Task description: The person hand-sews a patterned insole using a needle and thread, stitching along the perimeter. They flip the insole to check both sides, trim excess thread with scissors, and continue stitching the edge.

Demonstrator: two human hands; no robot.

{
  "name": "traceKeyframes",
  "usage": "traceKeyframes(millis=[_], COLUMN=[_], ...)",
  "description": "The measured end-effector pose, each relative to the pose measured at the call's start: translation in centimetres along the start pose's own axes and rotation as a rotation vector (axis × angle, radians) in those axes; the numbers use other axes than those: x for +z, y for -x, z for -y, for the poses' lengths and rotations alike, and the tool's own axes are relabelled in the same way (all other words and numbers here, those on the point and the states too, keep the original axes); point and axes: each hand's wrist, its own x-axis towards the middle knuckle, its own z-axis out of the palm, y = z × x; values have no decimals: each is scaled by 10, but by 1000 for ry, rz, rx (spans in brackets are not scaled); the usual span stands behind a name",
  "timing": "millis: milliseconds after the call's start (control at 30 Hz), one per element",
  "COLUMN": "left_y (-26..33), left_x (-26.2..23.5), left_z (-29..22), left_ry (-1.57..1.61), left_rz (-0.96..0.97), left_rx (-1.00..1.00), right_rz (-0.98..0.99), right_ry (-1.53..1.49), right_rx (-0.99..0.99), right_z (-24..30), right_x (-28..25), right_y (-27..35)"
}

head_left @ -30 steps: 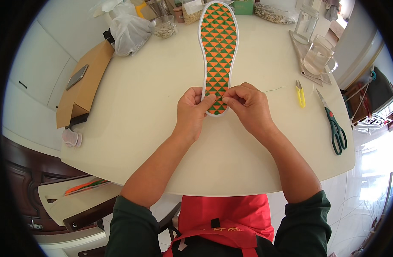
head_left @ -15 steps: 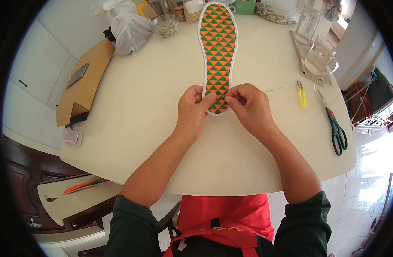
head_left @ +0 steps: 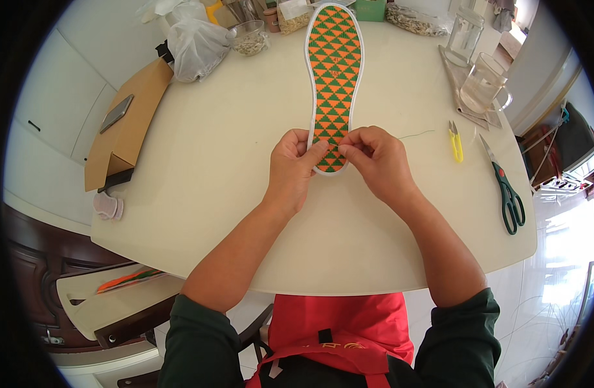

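An insole (head_left: 336, 84) stitched in orange and green triangles, with a white border, stands heel toward me over the table. My left hand (head_left: 294, 165) grips its heel end from the left, thumb on the patterned face and fingers behind. On the right edge of the heel, my right hand (head_left: 374, 155) has thumb and forefinger pinched together against the pattern. What sits in that pinch is too small to make out. A thin green thread (head_left: 418, 134) trails on the table to the right of my right hand.
Yellow thread snips (head_left: 456, 145) and dark green-handled scissors (head_left: 509, 200) lie to the right, below a glass mug (head_left: 483, 84) and a glass jar (head_left: 466, 37). At left are a cardboard box (head_left: 135, 123) with a phone (head_left: 117, 112) on it, and a plastic bag (head_left: 197, 48).
The insole has shifted slightly to the right, its toe end most of all. Both hands stay at the heel with nearly the same grip.
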Motion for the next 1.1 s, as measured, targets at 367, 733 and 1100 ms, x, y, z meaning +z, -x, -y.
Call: traceKeyframes(millis=[367, 733, 1100], left_y=[2, -1, -1], left_x=[0, -3, -1], left_z=[-5, -3, -2], left_ry=[43, 49, 25], left_rz=[12, -4, 0], left_rx=[-16, 17, 33], right_rz=[204, 318, 23], right_ry=[-153, 46, 153], right_rx=[77, 6, -203], right_z=[1, 12, 10], right_x=[-15, -31, -21], right_y=[-7, -7, -5])
